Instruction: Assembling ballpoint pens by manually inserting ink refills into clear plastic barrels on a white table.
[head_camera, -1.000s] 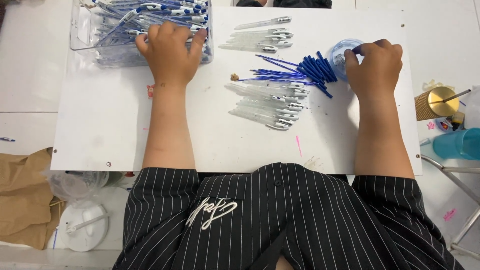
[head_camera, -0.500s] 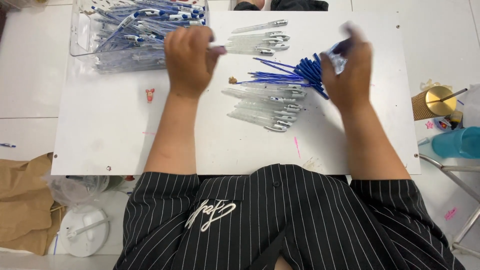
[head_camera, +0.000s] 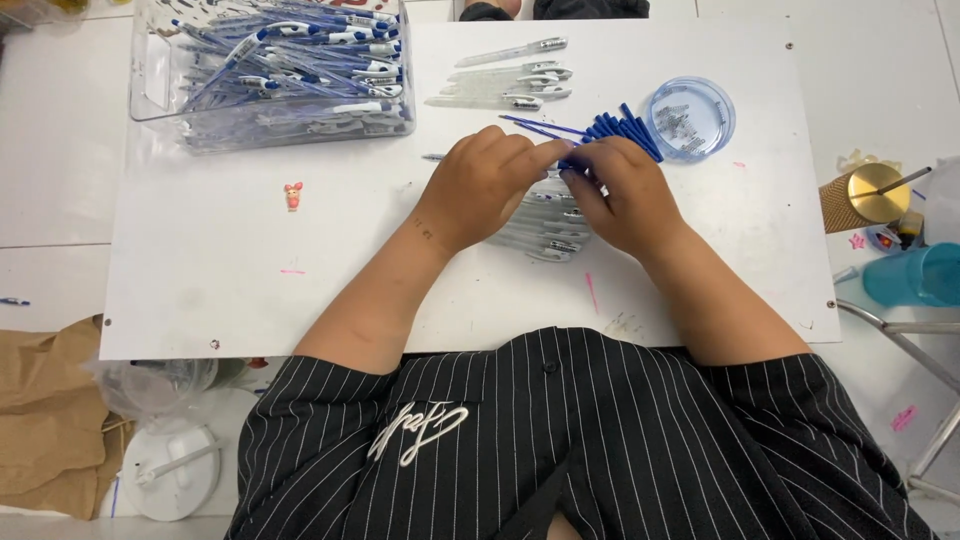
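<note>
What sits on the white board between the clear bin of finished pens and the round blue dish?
In the head view, between the clear bin and the round blue dish lies a small row of clear pen barrels.

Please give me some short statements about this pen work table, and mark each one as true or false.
1. Both hands meet over the middle of the white board. True: the left hand and right hand touch there.
2. The clear bin of blue pens stands at the board's far left. True.
3. The round blue dish is stacked inside the bin. False: it stands alone on the board, far right of the hands.
4. The blue refills lie fanned out just beyond the hands. True.
5. The clear pen barrels lie on the floor. False: they lie in a row on the board.
</note>
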